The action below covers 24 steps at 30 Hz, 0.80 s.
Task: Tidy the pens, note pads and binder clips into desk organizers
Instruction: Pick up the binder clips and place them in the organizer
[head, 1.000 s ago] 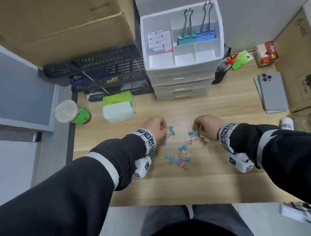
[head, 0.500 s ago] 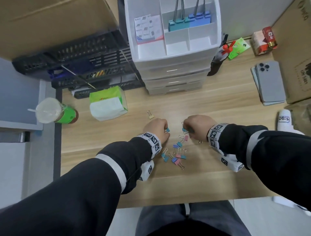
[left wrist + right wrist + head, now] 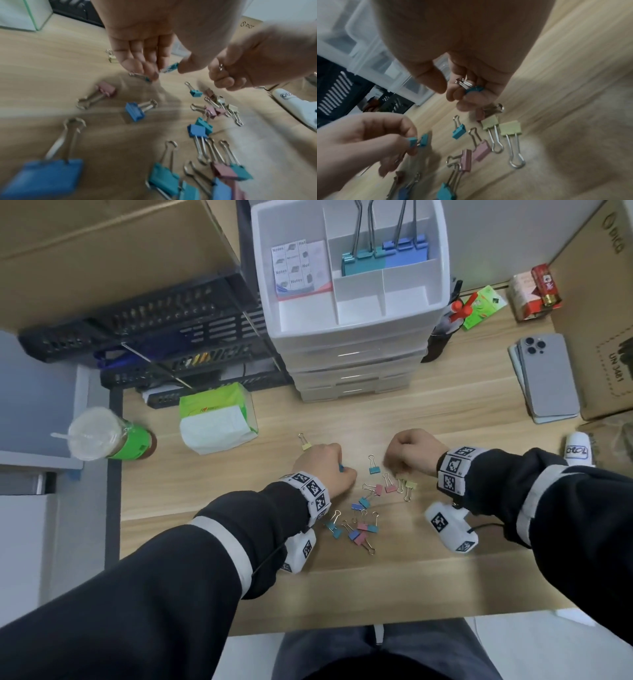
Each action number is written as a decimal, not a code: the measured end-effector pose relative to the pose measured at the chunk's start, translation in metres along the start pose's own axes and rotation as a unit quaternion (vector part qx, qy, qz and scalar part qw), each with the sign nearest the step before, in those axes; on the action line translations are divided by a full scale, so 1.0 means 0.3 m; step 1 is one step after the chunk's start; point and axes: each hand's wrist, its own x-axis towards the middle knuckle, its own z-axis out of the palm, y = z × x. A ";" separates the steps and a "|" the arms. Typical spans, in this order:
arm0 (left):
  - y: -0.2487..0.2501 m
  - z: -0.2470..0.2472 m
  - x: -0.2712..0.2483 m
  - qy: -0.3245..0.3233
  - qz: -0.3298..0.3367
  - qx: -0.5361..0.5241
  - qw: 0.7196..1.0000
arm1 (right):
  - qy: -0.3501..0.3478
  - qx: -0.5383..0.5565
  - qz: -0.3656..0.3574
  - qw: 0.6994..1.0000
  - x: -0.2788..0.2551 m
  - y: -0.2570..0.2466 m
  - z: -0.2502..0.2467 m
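Note:
Several small binder clips (image 3: 363,517) in teal, blue, pink and yellow lie scattered on the wooden desk (image 3: 445,412) between my hands. My left hand (image 3: 325,470) hovers just left of the pile and pinches teal binder clips (image 3: 170,67) (image 3: 418,140) between thumb and fingers. My right hand (image 3: 409,451) is curled above the pile's right side, gripping teal binder clips (image 3: 471,87) by body and wire handles. One yellow clip (image 3: 304,441) lies apart, beyond my left hand. The white drawer organizer (image 3: 270,302) stands behind, holding note pads (image 3: 298,270) and large clips (image 3: 383,258).
A tissue pack (image 3: 217,417) and a lidded drink cup (image 3: 106,434) stand at the left, in front of black mesh trays (image 3: 144,337). Stacked phones (image 3: 548,378), a cardboard box (image 3: 603,313) and a white bottle (image 3: 577,451) are at the right.
Both hands kept picking at the clip pile: the left now pinches teal clips slightly off the desk. The head camera tilted, so the scene shifted in view.

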 end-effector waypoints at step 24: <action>-0.024 -0.074 0.056 -0.051 0.008 0.077 0.996 | -0.065 -0.039 0.002 0.997 0.001 -0.036 0.069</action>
